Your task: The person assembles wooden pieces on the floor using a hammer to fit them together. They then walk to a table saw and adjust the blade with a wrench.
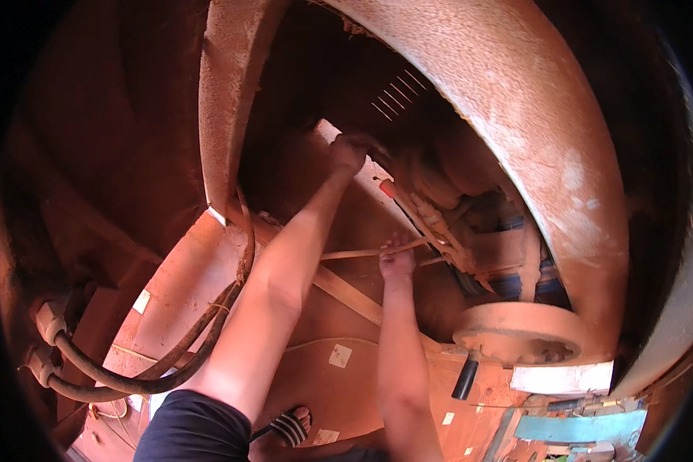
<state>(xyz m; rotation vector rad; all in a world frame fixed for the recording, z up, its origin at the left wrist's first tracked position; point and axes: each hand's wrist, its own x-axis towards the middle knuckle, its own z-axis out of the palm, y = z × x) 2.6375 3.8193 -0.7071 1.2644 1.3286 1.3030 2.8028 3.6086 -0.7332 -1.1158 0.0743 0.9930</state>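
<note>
My left hand (350, 152) reaches up into the dark inside of a dusty, reddish machine housing, beside a pale strip (381, 179). Shadow hides what its fingers do. Lower and to the right, my right hand (396, 260) is closed around a thin, light rod (350, 254) that runs roughly crosswise. The rod's right end meets a slanted, dust-covered linkage (435, 223). Between my hands, a red-tipped part (387, 188) sits at the upper end of that linkage.
A wide curved rim (547, 131) arches over the opening, with an upright post (227, 100) at its left. A handwheel (520, 331) with a black handle (465, 376) is at lower right. Thick hoses (146, 385) bend across the left. A foot in a striped sandal (289, 427) shows below.
</note>
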